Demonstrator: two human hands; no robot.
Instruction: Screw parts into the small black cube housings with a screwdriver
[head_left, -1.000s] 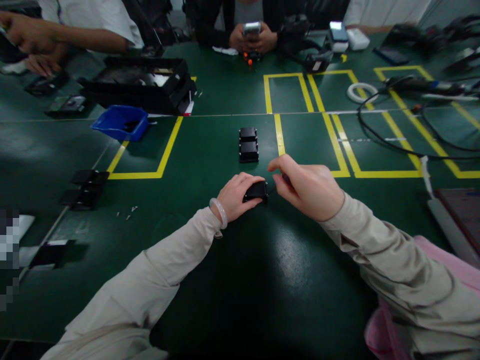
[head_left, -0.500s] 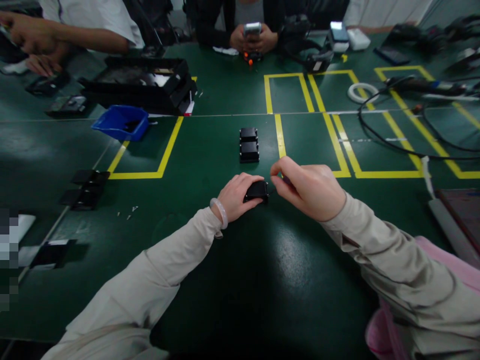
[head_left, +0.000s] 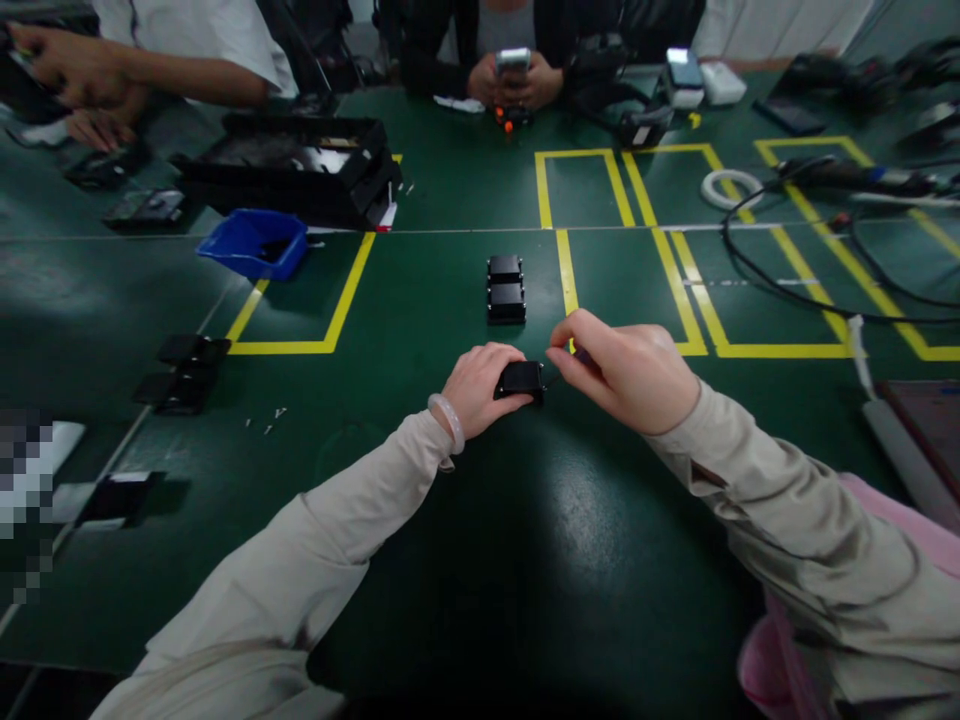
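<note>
My left hand [head_left: 480, 385], with a pale bracelet at the wrist, grips a small black box [head_left: 523, 378] against the table between thumb and fingers. Shiny screw heads show at the box's right corners. To its right, my right hand [head_left: 626, 370] is closed in a pinch on a thin dark tool [head_left: 554, 380], whose tip points at the box's right side; most of the tool is hidden by the fingers. Just beyond the hands stand two similar black boxes [head_left: 506, 290], one behind the other, with shiny screws along their sides.
Loose screws [head_left: 268, 428] and black parts [head_left: 184, 375] lie to the left. A blue bin [head_left: 255, 245] sits before a black crate [head_left: 289, 170]. Cables [head_left: 739, 250] and a white tape roll [head_left: 731, 188] are at right. Across the table, a person's hands [head_left: 517, 80] hold a phone.
The whole view has shifted slightly, so things appear a little farther right. Both hands keep about the same place around the box.
</note>
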